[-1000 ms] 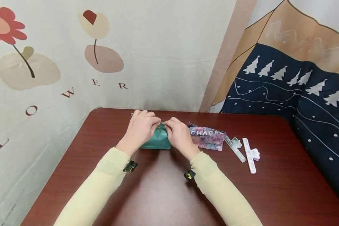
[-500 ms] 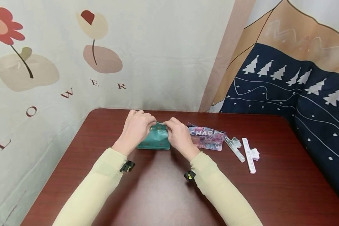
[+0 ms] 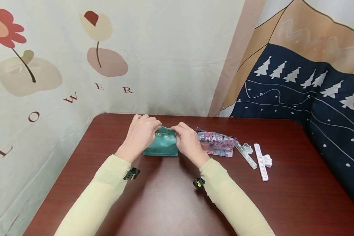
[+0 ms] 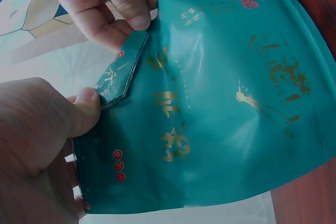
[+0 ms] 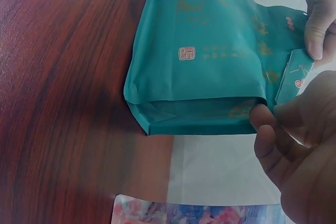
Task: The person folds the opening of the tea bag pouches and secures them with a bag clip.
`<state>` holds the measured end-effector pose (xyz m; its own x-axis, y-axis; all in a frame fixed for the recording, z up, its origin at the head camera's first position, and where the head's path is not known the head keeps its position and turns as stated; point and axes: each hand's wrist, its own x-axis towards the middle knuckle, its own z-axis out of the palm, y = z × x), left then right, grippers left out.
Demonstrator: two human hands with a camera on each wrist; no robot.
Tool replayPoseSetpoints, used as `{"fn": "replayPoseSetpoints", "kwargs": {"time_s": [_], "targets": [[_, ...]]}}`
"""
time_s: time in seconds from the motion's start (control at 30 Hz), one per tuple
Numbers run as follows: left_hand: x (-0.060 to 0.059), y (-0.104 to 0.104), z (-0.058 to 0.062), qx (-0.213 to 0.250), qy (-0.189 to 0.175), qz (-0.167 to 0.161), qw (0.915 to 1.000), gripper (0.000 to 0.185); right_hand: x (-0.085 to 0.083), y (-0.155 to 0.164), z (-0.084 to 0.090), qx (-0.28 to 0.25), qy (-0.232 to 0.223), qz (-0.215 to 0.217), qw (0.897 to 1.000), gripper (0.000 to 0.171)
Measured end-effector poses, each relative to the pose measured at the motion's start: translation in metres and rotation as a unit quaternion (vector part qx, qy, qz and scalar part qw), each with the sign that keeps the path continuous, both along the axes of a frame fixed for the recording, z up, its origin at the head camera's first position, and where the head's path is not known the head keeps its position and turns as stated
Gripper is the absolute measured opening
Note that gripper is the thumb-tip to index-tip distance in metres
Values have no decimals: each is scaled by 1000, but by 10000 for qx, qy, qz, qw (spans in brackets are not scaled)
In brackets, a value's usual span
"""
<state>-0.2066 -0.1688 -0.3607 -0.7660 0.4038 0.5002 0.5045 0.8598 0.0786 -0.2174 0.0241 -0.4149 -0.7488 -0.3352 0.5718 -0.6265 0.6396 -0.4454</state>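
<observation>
A teal stand-up pouch (image 3: pixel 163 146) with gold lettering stands on the table between the two hands. My left hand (image 3: pixel 142 132) pinches its top edge at the left, the thumb on the near side in the left wrist view. At the other end of that edge, my right hand (image 3: pixel 189 141) pinches the right top corner between thumb and fingers. A flap (image 4: pixel 123 66) of the top edge is folded over at the right hand's end, while the part nearer the left hand stands unfolded. The pouch's side gusset (image 5: pixel 194 116) shows in the right wrist view.
Right of the pouch lies a pink and blue patterned pouch (image 3: pixel 216 148), partly behind the right hand. Further right on the brown table (image 3: pixel 295 196) are a clear bag clip (image 3: pixel 245 155) and a white bag clip (image 3: pixel 262 163). A printed cloth (image 3: pixel 171 65) hangs behind the table.
My left hand has slid left along the pouch's top edge, away from the right hand, uncovering more of the front. The right hand stays nearly where it was.
</observation>
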Motion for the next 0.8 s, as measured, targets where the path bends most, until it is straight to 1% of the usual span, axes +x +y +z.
{"fn": "replayPoseSetpoints", "kwargs": {"time_s": [0.17, 0.23, 0.33, 0.47, 0.63, 0.8], "targets": [[-1, 0, 0, 149, 45, -73, 9999, 10, 0, 0, 0, -17, 73, -38, 10000, 23], [-1, 0, 1, 109, 38, -76, 9999, 9, 0, 0, 0, -5, 63, -45, 10000, 22], [-1, -1, 1, 44, 29, -102, 9999, 6, 0, 0, 1, -2, -19, -83, 10000, 16], [-3, -2, -1, -3, 121, -149, 9998, 9, 0, -1, 3, -58, -124, -174, 9998, 9], [-3, -2, -5, -63, 219, -65, 9997, 17, 1, -3, 3, -108, -112, -217, 9996, 10], [-2, -4, -6, 26, 265, 51, 9996, 20, 2, -4, 4, -9, -35, -239, 9997, 8]]}}
